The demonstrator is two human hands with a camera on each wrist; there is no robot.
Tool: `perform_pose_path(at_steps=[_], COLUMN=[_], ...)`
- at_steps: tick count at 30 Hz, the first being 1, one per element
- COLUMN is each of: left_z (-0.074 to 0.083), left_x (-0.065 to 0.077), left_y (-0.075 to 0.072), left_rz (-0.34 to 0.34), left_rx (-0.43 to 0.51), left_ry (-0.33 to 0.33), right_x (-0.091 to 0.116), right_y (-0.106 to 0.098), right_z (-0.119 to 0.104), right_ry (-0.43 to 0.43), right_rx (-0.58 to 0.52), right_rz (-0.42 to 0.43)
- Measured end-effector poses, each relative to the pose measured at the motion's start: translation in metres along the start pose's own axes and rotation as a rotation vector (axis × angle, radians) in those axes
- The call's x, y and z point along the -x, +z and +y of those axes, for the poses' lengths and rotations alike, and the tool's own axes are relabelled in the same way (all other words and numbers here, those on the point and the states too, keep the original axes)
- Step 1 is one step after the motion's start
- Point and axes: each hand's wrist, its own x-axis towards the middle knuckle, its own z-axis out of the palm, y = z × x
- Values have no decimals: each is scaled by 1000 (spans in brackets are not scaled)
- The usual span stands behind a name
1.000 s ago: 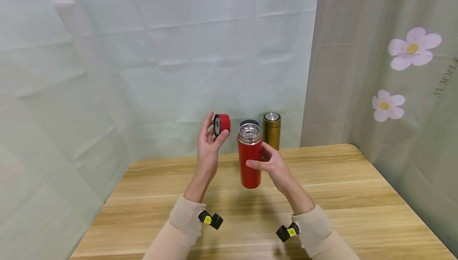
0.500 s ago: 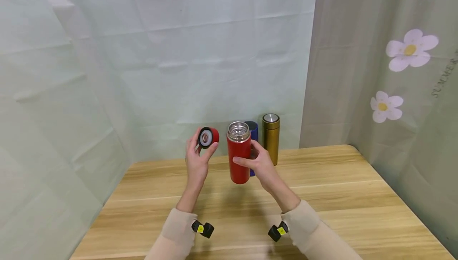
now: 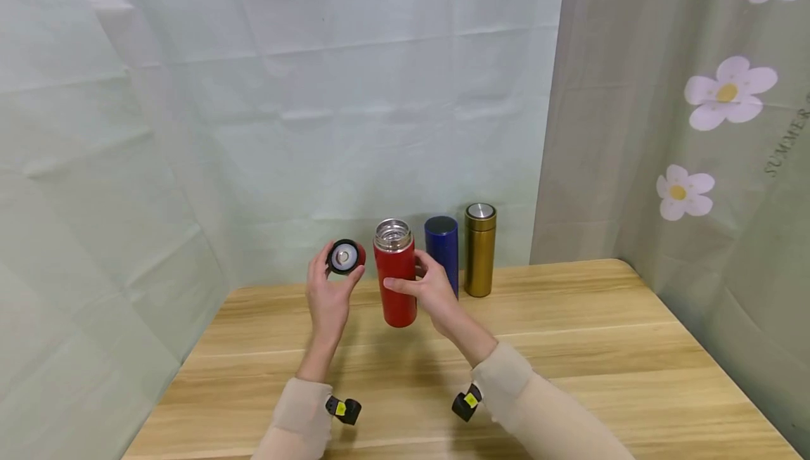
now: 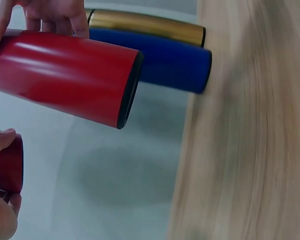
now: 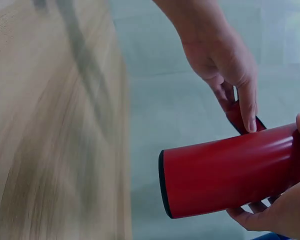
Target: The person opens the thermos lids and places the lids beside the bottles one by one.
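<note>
Standing together: three flasks, one red lid.

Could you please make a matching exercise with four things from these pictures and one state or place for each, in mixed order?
Things:
1. red flask
2. red lid
3. blue flask
4. gold flask

States:
A. stands on the table, closed with a silver cap
B. held up in the right hand, mouth open
C. stands between two other flasks
D. pinched in the left hand, inner side to the camera

Pairs: 1-B, 2-D, 3-C, 4-A
</note>
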Motion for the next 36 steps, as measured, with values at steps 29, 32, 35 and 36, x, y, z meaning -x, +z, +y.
perform_pose_path(at_steps=[29,32,35,36], left_z=[-66,-76,-87,-90], left_x=[-26,-30,-36,-38], left_y=[-43,-47,-51,-53], left_rz=[-289,-335,-370,-377], left_rx=[-343,-382,-385,-383], left_ry=[-169,-182,-195,-198], right_x=[-59,-64,-70,-72], right_y=[60,68,77,80], right_z=[42,45,48,49], right_ry=[43,40,34,37], right_rx=[22,37,54,58], right_rz=[77,86,88,84])
